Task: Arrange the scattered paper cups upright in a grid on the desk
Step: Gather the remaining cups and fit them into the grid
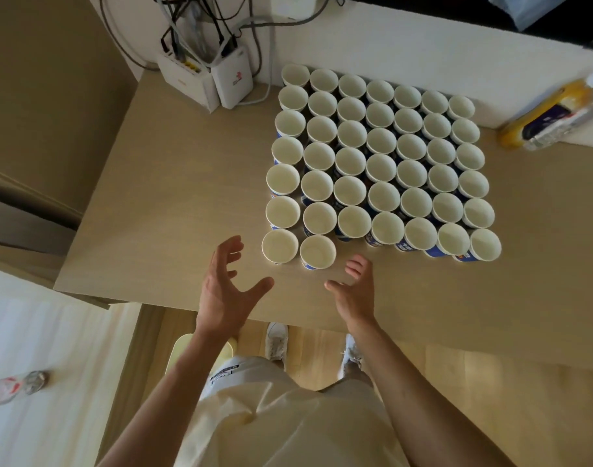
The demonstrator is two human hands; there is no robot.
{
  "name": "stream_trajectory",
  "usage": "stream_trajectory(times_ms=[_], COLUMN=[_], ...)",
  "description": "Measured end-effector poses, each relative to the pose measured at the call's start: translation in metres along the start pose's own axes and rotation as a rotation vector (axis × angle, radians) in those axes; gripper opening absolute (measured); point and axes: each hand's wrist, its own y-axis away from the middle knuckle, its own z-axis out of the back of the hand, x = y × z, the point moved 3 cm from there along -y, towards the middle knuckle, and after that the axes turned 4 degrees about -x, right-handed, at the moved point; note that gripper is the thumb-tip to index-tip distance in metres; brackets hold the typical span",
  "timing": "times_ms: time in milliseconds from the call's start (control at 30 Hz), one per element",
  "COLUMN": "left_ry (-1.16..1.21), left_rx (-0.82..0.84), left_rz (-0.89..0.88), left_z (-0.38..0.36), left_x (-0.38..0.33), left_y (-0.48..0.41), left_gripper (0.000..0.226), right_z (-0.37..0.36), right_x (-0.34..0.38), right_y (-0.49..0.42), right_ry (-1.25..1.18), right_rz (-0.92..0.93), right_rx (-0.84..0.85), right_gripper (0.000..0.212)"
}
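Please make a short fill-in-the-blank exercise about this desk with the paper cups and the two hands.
1. Every paper cup in the grid stands ____.
2. Both the left hand and the right hand are open and hold ____.
3. The yellow bottle lies on its ____.
4. The white boxes with cables stand to the ____ of the cups.

Missing words: upright; nothing; side; left

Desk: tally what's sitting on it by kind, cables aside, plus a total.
Paper cups: 44, all upright (6 rows of 7, plus 2 in the near row)
White boxes with cables: 2
Bottle, lying on its side: 1
Total: 47
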Motion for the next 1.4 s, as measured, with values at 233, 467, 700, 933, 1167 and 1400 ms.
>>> stream_trajectory(times_ms=[233,467,700,933,1167,1400], left_ry=[0.067,0.137,0.119,0.181,0.251,0.239], left_rx=[0.16,0.283,0.409,0.447,0.478,0.551], left_rz=[-0.138,-0.201,-0.307,-0.297,-0.282,-0.266], left_z=[-0.051,-0.136,-0.243,-0.344,-0.426,-0.53], left_x=[-0.063,-0.137,-0.209,-0.276,-0.331,-0.366], left_y=[-0.001,0.031,0.118,0.195,0.242,0.237], left_gripper=[0.079,0.067,0.063,0.047,0.038,0.035], right_z=[0.089,0.177,0.31,0.456,0.55,0.618], right_x=[0.028,0.043,0.03,0.019,-0.008,-0.05], right_y=[0.008,0.011,0.015,0.01,0.007,-0.032], right_ry=[-0.21,-0.436,-0.588,-0.669,-0.716,-0.584], right_rz=[0.085,0.175,0.207,0.281,0.227,0.123], right_rx=[-0.219,-0.313,-0.391,-0.446,-0.484,-0.568], right_gripper=[0.064,0.048,0.043,0.04,0.034,0.031])
